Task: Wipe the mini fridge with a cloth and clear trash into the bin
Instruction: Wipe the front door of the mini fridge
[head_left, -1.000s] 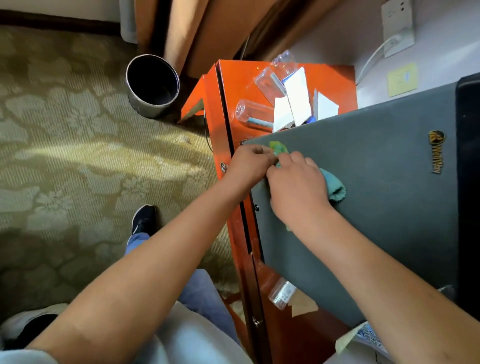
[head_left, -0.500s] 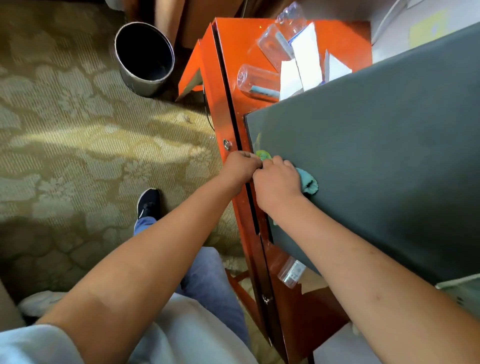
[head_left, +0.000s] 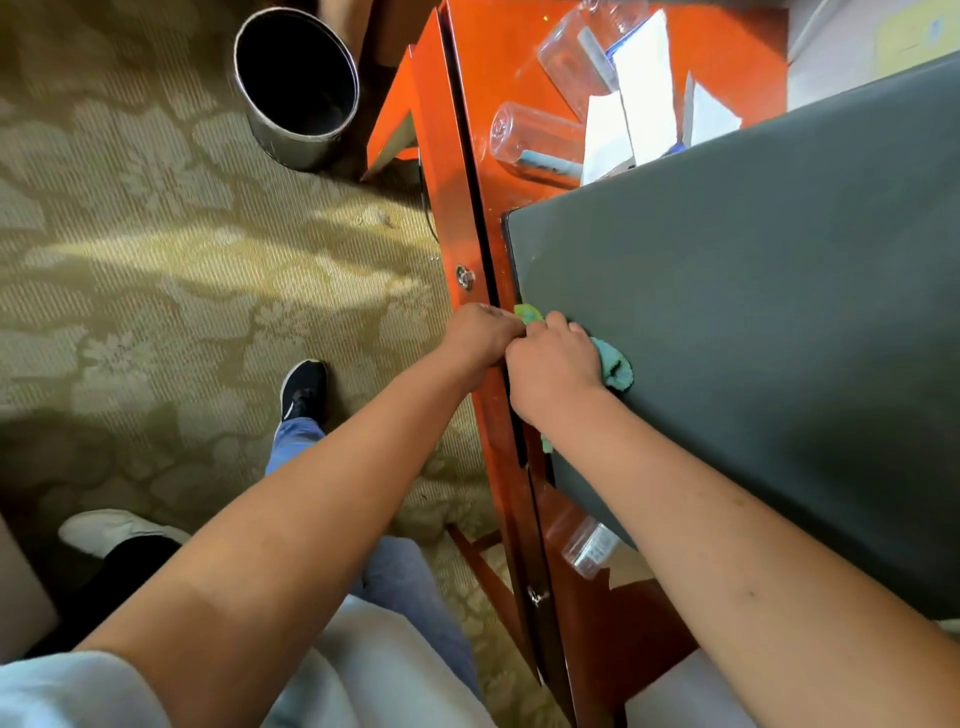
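The dark grey top of the mini fridge (head_left: 753, 291) fills the right of the head view. A green cloth (head_left: 613, 364) lies bunched on its left front edge. My right hand (head_left: 553, 366) presses down on the cloth with closed fingers. My left hand (head_left: 480, 338) is right beside it at the fridge's edge, fingers closed on the cloth's lighter green corner (head_left: 527, 313). A round metal bin (head_left: 296, 88) stands empty on the carpet at the upper left.
The fridge sits on an orange wooden cabinet (head_left: 478, 171). Behind the fridge lie clear plastic bottles (head_left: 535, 137) and white papers (head_left: 644, 88). Another small bottle (head_left: 592, 545) lies by the fridge's near side. My foot in a black shoe (head_left: 304, 387) rests on the patterned carpet.
Both hands with the cloth have slid back along the fridge's left edge toward me, and the camera has tilted down and closer.
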